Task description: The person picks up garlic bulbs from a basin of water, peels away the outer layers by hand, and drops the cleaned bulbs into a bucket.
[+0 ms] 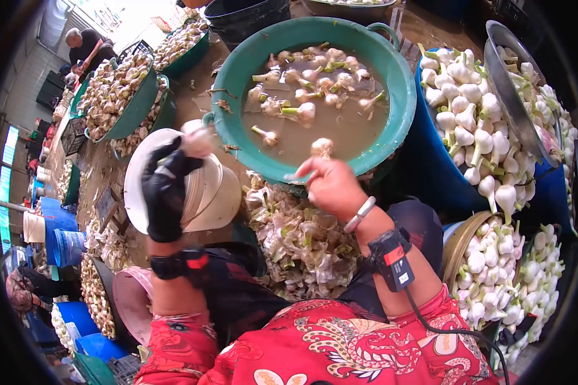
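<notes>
My left hand (164,192), in a black glove, holds a peeled white garlic bulb (197,140) up over a white bucket (205,192). My bare right hand (331,186) pinches a garlic bulb (322,148) at the near rim of a big green basin (398,83). That basin holds muddy water with several unpeeled garlic bulbs (302,86) floating in it. A heap of garlic skins and trimmings (295,237) lies on my lap below the hands.
A blue tub (430,173) heaped with peeled garlic (472,122) stands at the right, with a metal bowl (510,90) on it. A basket of peeled garlic (488,269) is lower right. More green basins of garlic (119,90) and another person (87,48) are far left.
</notes>
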{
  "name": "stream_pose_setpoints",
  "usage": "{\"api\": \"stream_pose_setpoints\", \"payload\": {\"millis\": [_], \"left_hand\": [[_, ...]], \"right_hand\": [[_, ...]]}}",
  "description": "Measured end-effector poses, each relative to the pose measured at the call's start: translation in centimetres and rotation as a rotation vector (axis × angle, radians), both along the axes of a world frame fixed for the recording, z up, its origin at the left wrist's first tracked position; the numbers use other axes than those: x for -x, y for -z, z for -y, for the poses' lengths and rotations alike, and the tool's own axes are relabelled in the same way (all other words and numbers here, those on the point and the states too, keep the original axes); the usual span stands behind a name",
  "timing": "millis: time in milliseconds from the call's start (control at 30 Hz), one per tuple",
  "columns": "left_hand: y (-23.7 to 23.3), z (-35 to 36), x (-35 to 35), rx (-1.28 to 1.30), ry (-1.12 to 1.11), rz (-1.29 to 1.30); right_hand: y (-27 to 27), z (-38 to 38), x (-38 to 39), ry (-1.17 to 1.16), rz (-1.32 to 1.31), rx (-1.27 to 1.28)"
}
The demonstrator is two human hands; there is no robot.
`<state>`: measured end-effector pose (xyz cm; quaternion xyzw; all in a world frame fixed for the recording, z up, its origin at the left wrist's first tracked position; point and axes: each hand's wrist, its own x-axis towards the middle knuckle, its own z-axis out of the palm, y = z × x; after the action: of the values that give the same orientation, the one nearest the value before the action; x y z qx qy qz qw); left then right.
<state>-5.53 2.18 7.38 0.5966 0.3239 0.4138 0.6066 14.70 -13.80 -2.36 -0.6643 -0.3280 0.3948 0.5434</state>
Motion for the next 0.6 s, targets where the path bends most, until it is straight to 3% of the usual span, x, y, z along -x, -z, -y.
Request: {"api": "stream_pose_setpoints", "payload": {"millis": [67,133,233,267,300,333,400,467,533,600], "left_hand": [[-0.2,-4.5,5.0,-0.315,-0.172,-0.339],[-1.8,-6.2,6.8,-0.920,-0.074,-0.892],[-2.5,-3.0,0.5,-0.642,0.068,-0.753],[-1.6,-2.4,-1.9,-0.589,0.226,-0.705],[-0.2,-2.3,-4.6,-0.811,0.449,-0.708],[1.7,-1.6,-7.4,-0.772,0.596,-0.630],[4.3,-0.5,-12.6,-0.920,0.750,-0.791],[6.7,0.1,-16.7,-1.180,0.937,-1.099],[9.0,1.5,-20.2,-1.218,1.064,-1.269],[12.1,1.4,-21.9,-1.220,1.097,-1.321]], "right_hand": [[1.2,1.1,0.7,-0.342,0.356,-0.063],[-0.7,1.1,1.7,-0.445,0.432,0.156],[-1.9,1.0,1.7,-0.374,0.394,0.084],[-2.4,1.1,1.3,-0.362,0.430,0.106],[-2.2,1.3,1.0,-0.350,0.433,0.108],[-1.8,1.5,0.7,-0.235,0.442,0.078],[-1.9,1.9,-0.1,-0.113,0.450,0.051],[-3.0,2.1,-1.5,0.261,0.418,-0.014],[-3.0,2.5,-2.8,0.339,0.545,-0.066],[-4.1,2.8,-3.7,0.500,0.379,-0.051]]}}
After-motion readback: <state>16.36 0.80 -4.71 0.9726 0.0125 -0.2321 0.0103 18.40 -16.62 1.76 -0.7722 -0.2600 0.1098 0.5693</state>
